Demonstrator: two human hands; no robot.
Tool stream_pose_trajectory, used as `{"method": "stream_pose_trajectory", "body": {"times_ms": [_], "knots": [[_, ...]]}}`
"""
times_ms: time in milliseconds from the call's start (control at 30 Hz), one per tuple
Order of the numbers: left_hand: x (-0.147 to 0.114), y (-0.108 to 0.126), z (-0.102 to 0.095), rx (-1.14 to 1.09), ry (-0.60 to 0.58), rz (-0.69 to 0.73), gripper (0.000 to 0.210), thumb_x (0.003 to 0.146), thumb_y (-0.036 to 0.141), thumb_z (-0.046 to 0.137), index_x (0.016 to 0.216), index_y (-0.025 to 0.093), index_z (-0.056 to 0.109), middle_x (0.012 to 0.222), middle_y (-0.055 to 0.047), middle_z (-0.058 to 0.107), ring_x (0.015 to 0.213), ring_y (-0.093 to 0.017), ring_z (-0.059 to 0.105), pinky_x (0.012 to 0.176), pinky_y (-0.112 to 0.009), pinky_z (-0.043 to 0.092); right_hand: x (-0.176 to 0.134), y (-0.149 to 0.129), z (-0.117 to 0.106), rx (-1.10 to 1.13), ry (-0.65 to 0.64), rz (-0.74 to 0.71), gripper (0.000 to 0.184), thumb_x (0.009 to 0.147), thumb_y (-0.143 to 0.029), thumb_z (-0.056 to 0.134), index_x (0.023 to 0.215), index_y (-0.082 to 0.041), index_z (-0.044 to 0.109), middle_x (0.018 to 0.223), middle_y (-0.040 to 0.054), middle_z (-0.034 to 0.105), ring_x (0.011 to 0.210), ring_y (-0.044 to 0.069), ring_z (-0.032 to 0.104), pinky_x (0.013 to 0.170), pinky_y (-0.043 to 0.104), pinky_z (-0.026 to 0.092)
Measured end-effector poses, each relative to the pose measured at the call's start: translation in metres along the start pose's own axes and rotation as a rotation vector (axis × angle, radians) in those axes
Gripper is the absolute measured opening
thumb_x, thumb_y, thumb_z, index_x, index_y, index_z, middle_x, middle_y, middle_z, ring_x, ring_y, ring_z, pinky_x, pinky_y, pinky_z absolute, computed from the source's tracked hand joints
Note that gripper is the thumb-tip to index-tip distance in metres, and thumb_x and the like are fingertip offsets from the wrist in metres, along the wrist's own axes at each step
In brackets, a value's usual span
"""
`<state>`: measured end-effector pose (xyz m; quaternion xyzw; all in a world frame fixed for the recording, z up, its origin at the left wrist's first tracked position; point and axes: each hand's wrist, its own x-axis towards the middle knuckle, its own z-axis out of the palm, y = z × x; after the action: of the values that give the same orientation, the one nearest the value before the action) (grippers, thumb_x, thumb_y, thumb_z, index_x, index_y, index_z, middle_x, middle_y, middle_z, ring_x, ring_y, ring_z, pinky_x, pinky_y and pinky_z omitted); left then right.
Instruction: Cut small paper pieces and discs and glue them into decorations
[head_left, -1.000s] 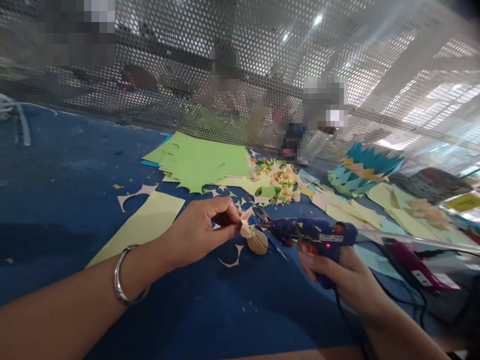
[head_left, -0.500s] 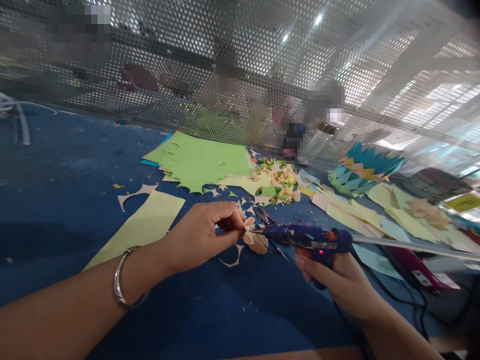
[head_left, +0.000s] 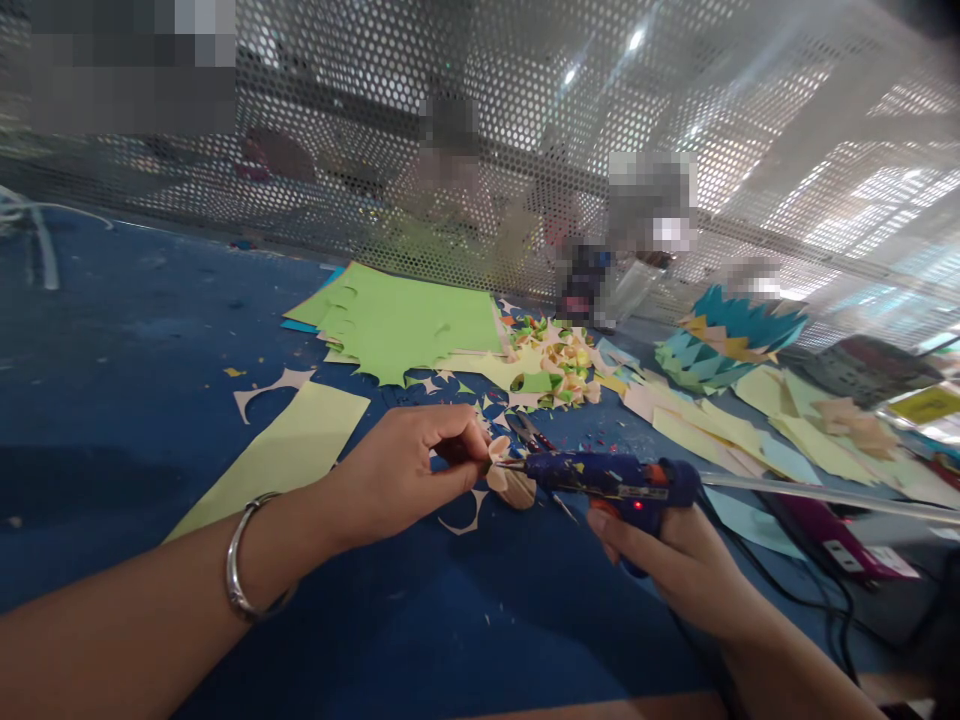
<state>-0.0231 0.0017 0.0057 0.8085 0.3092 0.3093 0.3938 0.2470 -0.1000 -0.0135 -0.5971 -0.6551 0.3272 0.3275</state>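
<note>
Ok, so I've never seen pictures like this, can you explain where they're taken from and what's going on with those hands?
There's no machine here: these are a person's own bare hands, filmed by a camera worn on the head, looking forward and down. The left hand pinches a small pale flower. The right hand grips a blue glue gun, its tip right at the flower; whether they touch is hard to tell. On the blue table lie green sheets, a yellow sheet, a heap of small pieces and loose scraps.
</note>
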Motion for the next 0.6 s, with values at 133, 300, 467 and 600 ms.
{"method": "stream_pose_trajectory", "body": {"times_ms": [133, 300, 467, 600], "knots": [[-0.0004, -0.0006, -0.0003, 0.001, -0.009, 0.004, 0.007, 0.085, 0.02, 0.062, 0.078, 0.022, 0.063, 0.086, 0.0, 0.072, 0.083, -0.017, 0.069, 0.076, -0.03, 0.053, 0.0017, -0.0002, -0.0009, -0.023, 0.008, -0.019, 0.044, 0.095, -0.05, 0.059, 0.063, -0.02, 0.058, 0.058, 0.0028, 0.056, 0.055, 0.014, 0.049, 0.049, 0.026, 0.041], [-0.002, -0.0003, -0.0008, 0.0, -0.008, 0.0, 0.007, 0.084, 0.018, 0.062, 0.079, 0.022, 0.063, 0.085, 0.0, 0.071, 0.082, -0.017, 0.069, 0.075, -0.031, 0.053, 0.0031, -0.0017, -0.0014, -0.04, 0.011, -0.031, 0.043, 0.094, -0.049, 0.058, 0.062, -0.02, 0.059, 0.058, 0.0032, 0.056, 0.054, 0.015, 0.052, 0.049, 0.026, 0.043], [-0.0018, -0.0033, 0.0009, -0.024, -0.046, 0.006, 0.007, 0.086, 0.021, 0.062, 0.079, 0.022, 0.063, 0.085, -0.001, 0.071, 0.08, -0.017, 0.068, 0.074, -0.031, 0.053, 0.0041, -0.0027, -0.0009, 0.024, 0.011, -0.02, 0.046, 0.093, -0.05, 0.061, 0.059, -0.02, 0.057, 0.059, 0.0042, 0.059, 0.056, 0.015, 0.055, 0.052, 0.027, 0.045], [0.0008, -0.0088, 0.0012, -0.147, -0.012, -0.059, 0.007, 0.086, 0.025, 0.066, 0.082, 0.021, 0.062, 0.086, -0.002, 0.072, 0.08, -0.017, 0.069, 0.075, -0.033, 0.055, 0.0042, -0.0022, -0.006, 0.078, -0.031, 0.021, 0.046, 0.092, -0.054, 0.064, 0.062, -0.02, 0.058, 0.055, 0.0022, 0.058, 0.054, 0.014, 0.053, 0.054, 0.027, 0.043]]}}
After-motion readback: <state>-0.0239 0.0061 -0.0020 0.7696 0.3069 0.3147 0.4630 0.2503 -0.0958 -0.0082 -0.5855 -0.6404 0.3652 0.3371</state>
